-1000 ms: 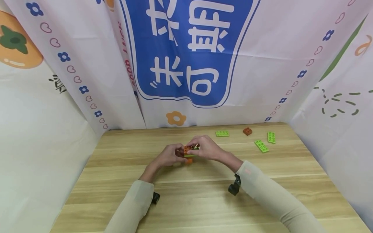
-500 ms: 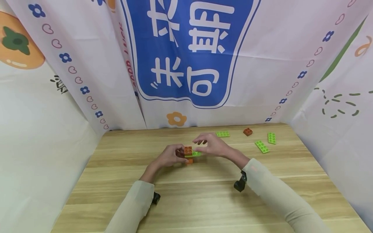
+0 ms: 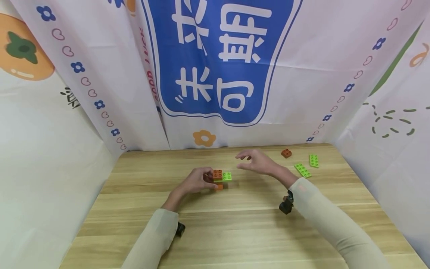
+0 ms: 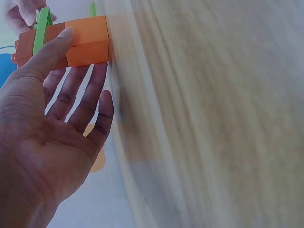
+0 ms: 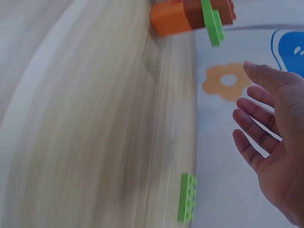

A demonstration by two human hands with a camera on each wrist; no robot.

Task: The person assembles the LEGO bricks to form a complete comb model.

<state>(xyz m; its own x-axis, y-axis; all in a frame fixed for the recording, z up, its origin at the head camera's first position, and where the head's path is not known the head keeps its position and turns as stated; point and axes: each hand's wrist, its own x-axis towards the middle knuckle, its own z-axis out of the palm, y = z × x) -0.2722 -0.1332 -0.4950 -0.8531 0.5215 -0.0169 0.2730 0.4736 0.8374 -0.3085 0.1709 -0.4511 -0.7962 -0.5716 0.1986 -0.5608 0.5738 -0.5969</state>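
My left hand (image 3: 197, 181) grips a small stack of toy building bricks upright on the table, thumb on its near side and fingers behind. An orange brick (image 4: 89, 40) forms the base, with a brown brick (image 5: 194, 13) above it. Across that lies a light green plate (image 3: 227, 176), which sticks out to the right. A second brown brick (image 3: 217, 174) tops the stack at the plate's left end. My right hand (image 3: 259, 162) hovers to the right of the stack, fingers loosely bent and apart, holding nothing.
On the wooden table (image 3: 215, 231), two green plates, one nearer (image 3: 302, 170) and one farther right (image 3: 314, 160), lie beside a loose brown brick (image 3: 286, 153). Another green plate (image 5: 186, 197) shows below my right hand in the right wrist view. Printed cloth (image 3: 302, 108) encloses the back and sides.
My right hand has let go of the stack and moved right and back, now covering a green plate in the head view. My left hand keeps its hold in the same place.
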